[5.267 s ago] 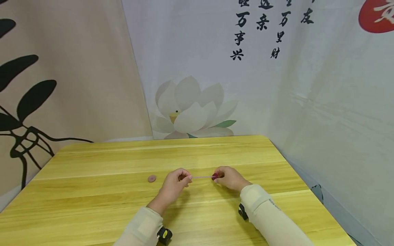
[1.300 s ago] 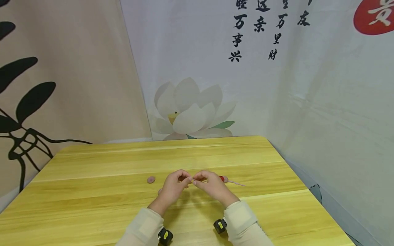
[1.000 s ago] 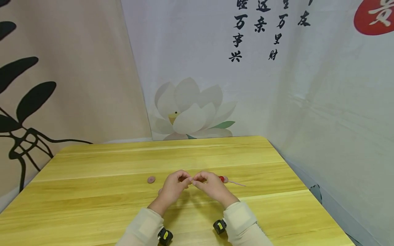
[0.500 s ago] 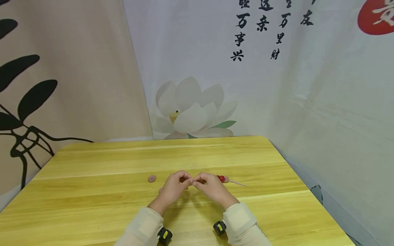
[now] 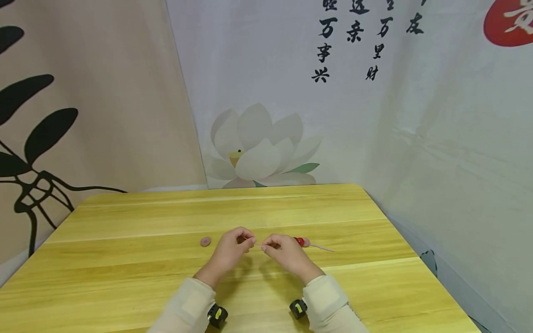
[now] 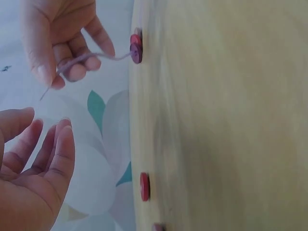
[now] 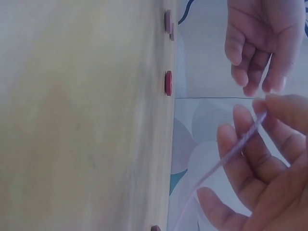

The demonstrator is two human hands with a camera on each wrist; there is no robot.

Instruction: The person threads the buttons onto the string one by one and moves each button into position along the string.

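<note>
My right hand pinches a thin purple string between thumb and index finger, near its end. A short tip of it sticks out past the fingertips, towards my left hand. That left hand holds nothing; its thumb and fingers are parted, just short of the string's tip. In the left wrist view the string runs back to a purple button on the table, with a red button beside it. Beyond my right hand, a pinkish button lies with a length of string trailing right.
A pinkish button lies on the wooden table, left of my left hand. Another red button shows in the left wrist view, hidden by the hands from the head. A printed cloth hangs behind the table's far edge.
Over five seconds ago the string was stretched between both hands, a dark red button at the right fingers. Since half a second ago, my left hand has drawn slightly left, away from the right fingertips.
</note>
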